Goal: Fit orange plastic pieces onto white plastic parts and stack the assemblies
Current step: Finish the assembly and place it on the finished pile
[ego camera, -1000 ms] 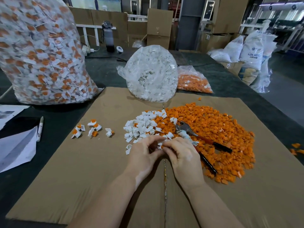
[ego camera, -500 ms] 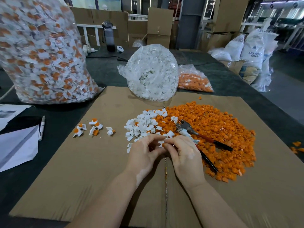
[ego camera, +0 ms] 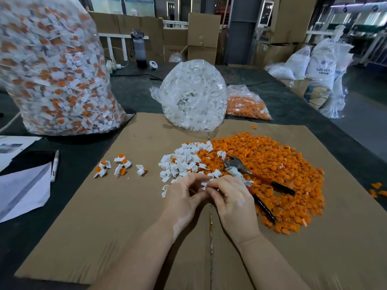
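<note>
My left hand and my right hand meet fingertip to fingertip over the cardboard sheet. Between them they pinch a small white part with a bit of orange showing; which hand holds which piece is hidden by the fingers. Just beyond my hands lies a heap of white parts. A wide pile of orange pieces spreads to the right of it. Several finished white-and-orange assemblies lie loose at the left.
Pliers with red-black handles lie on the orange pile near my right hand. A bag of white parts, a bag of orange pieces and a large bag of assemblies stand behind. Papers and a marker lie left.
My hands have stayed together at the same spot, with the fingers shifting slightly on the small piece. Nothing else on the cardboard has moved.
</note>
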Available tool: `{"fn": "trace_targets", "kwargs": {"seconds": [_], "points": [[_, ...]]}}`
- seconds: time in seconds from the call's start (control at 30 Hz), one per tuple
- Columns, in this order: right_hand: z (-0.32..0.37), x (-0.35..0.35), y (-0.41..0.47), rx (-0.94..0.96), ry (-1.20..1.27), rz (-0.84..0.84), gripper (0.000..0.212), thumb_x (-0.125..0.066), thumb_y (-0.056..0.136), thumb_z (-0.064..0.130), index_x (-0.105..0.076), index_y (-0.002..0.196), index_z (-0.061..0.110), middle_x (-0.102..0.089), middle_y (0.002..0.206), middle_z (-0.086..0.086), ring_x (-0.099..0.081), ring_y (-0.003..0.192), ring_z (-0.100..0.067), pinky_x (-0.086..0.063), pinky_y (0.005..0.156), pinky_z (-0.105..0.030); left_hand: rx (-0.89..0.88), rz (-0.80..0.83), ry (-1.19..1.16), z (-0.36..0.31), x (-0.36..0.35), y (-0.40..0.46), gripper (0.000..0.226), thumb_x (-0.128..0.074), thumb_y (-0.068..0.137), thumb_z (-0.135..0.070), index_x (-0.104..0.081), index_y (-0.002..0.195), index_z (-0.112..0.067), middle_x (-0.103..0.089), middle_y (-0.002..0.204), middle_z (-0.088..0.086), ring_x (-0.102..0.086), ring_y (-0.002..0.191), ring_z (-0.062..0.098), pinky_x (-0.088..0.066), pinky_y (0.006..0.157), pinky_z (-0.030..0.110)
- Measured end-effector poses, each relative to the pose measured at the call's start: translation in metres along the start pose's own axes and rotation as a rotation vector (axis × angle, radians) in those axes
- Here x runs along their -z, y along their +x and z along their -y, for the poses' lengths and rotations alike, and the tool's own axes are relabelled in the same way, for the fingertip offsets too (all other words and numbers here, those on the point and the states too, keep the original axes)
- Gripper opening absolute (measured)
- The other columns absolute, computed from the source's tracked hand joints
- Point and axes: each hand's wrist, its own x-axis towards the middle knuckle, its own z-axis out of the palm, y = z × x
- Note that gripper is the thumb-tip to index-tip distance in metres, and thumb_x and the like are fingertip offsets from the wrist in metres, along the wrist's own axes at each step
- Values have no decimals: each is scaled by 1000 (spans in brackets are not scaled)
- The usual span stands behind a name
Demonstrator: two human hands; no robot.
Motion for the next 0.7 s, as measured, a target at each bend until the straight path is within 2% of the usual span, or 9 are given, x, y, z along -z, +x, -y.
{"fn": "trace_targets", "kwargs": {"seconds": [0.1,0.17,0.23,0.3,0.37,0.43,0.5,0.53,0.7], "points": [[-1,-1,0,-14,9,-25,9,-69,82,8,-70,90,5,-65,84,-4,-61,82,-18,-45,77,-21,-15,-56,-12,0,0,2,32,-69,80,-3,-62,91,-32,-63,85,-4,-54,69,1,-44,66,11],[-2,-1,-2,-43,23,-52,9,-67,84,11,-69,89,5,-65,83,-3,-59,82,-18,-47,75,-25,-6,-171,-51,1,0,1,29,-66,83,-4,-63,88,-32,-62,88,2,-58,73,6,-46,70,15],[-2,-1,-3,-93,20,-79,6,-66,85,11,-69,86,5,-64,82,-3,-57,81,-18,-48,72,-29,-13,-326,-87,-1,3,1,23,-63,85,-3,-64,86,-25,-57,89,4,-58,71,-3,-43,68,7],[-3,-1,-3,-143,7,-108,7,-64,86,11,-69,85,6,-64,81,-2,-56,81,-17,-47,72,-30,-7,-455,-103,1,10,4,15,-61,86,-1,-65,85,-16,-49,91,-2,-54,69,-11,-40,66,2],[-5,-2,-3,-177,-14,-135,5,-65,86,9,-69,84,6,-65,80,-2,-57,80,-19,-47,75,-33,40,-526,-39,8,23,10,9,-61,87,-6,-66,87,-13,-42,92,-6,-52,71,-10,-38,69,-1],[-6,-3,-2,-199,-33,-146,2,-67,84,5,-69,83,6,-65,80,-3,-59,79,-22,-48,74,-40,100,-542,121,19,39,17,8,-61,88,-9,-68,92,-10,-40,95,-3,-55,81,1,-38,79,3],[-6,-4,-2,-211,-51,-142,2,-68,83,4,-69,83,5,-66,81,-4,-60,79,-24,-48,73,-43,167,-514,275,30,53,23,10,-60,89,-10,-67,94,-13,-41,101,0,-55,96,22,-41,95,24],[-6,-4,-2,-214,-61,-139,2,-68,83,4,-69,83,6,-66,81,-4,-60,79,-24,-48,72,-43,192,-498,337,34,58,26,10,-59,90,-10,-67,95,-13,-41,101,-1,-53,103,27,-41,98,32],[-6,-5,-3,-245,-102,-119,6,-70,80,1,-70,82,7,-67,81,-4,-61,80,-26,-45,74,-40,230,-465,538,42,65,32,20,-55,92,-11,-69,105,-9,-52,111,9,-42,116,26,-32,94,26]]}}
